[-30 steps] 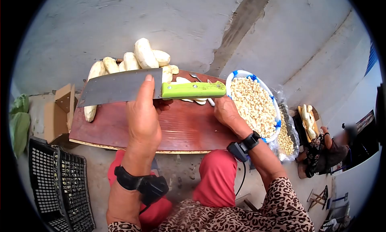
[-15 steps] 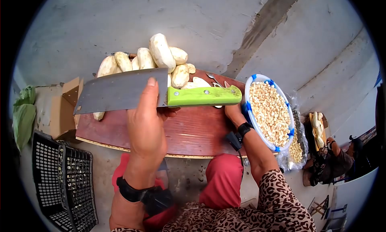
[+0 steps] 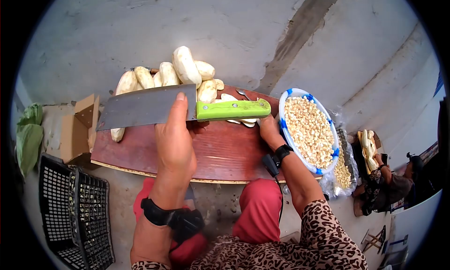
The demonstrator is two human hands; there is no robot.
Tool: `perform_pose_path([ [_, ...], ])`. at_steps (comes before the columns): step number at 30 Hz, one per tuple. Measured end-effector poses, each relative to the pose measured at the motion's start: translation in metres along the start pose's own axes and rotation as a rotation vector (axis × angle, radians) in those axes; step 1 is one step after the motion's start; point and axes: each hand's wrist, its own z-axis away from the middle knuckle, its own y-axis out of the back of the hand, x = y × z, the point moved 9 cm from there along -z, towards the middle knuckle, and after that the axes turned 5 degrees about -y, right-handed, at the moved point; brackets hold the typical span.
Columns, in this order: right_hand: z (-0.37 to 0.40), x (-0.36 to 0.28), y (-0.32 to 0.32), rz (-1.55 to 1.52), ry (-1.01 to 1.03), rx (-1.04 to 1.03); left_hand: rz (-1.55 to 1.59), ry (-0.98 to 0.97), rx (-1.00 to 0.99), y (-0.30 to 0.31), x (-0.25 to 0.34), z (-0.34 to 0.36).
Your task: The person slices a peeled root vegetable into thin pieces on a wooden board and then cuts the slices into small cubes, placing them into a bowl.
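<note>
My left hand is closed on a cleaver, its thumb lying along the wide grey blade beside the bright green handle. The blade points left, held up over a reddish-brown wooden board. Close to the handle's free end is my right hand, with its fingers mostly hidden behind that end; I cannot tell whether they grip it. Peeled whitish elongated vegetables are heaped at the board's back edge. Pale cut slices lie behind the handle, near a spoon-like metal utensil.
A blue-and-white basin of diced pale pieces stands at right, beside plastic holding more pieces. At left are a cardboard box, black plastic crates and green leaves. Another person sits at far right.
The cleaver's handle end has shifted left and the blade tip a little right. My right hand has moved slightly left and up. The view has shifted a little.
</note>
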Motion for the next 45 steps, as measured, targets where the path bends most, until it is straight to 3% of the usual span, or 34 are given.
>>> perform_pose_path([
  [2,0.001,0.002,0.002,-0.085,0.008,0.075,-0.002,-0.004,0.006,0.0,-0.002,0.002],
  [7,-0.006,0.003,-0.017,-0.027,0.09,-0.031,-0.018,-0.01,0.012,0.001,0.003,0.002],
  [11,-0.001,0.0,-0.02,0.12,0.08,-0.232,-0.014,-0.022,-0.001,0.003,0.002,-0.002],
  [12,0.002,-0.004,-0.013,0.107,0.09,-0.153,-0.01,-0.022,0.009,0.002,0.002,-0.003],
  [21,0.031,-0.017,0.017,0.084,0.061,-0.266,-0.017,0.008,0.046,0.0,-0.002,-0.001],
  [22,0.035,-0.029,0.029,0.041,0.19,-0.212,-0.014,0.003,0.039,0.0,-0.002,0.0],
  [26,0.059,-0.063,0.107,-0.092,0.397,-0.024,-0.007,0.001,0.018,-0.006,-0.001,0.001],
  [29,0.068,-0.06,0.187,-0.225,0.333,0.186,-0.018,0.007,-0.012,-0.009,-0.003,0.005],
  [31,0.062,-0.035,0.209,-0.095,0.374,0.276,-0.054,0.019,-0.049,-0.012,-0.006,0.006],
  [32,0.058,-0.012,0.211,0.112,0.15,0.23,-0.087,0.029,-0.071,-0.013,-0.009,0.007],
  [33,0.055,0.003,0.217,0.147,0.069,0.226,-0.12,0.036,-0.092,-0.016,-0.011,0.007],
  [35,0.066,-0.002,0.25,-0.072,0.122,0.359,-0.176,0.043,-0.108,-0.021,-0.018,0.008],
  [36,0.073,-0.017,0.263,-0.166,0.168,0.369,-0.21,0.046,-0.113,-0.022,-0.023,0.008],
  [39,0.103,-0.085,0.281,-0.447,0.278,0.114,-0.277,-0.016,-0.211,-0.035,-0.035,0.009],
  [41,0.129,-0.137,0.28,-0.479,0.443,-0.077,-0.341,-0.009,-0.27,-0.037,-0.051,0.008],
  [43,0.145,-0.162,0.257,-0.351,0.589,-0.127,-0.355,-0.015,-0.304,-0.048,-0.05,0.015],
  [45,0.15,-0.172,0.246,-0.277,0.65,-0.017,-0.366,0.06,-0.337,-0.052,-0.056,0.022],
])
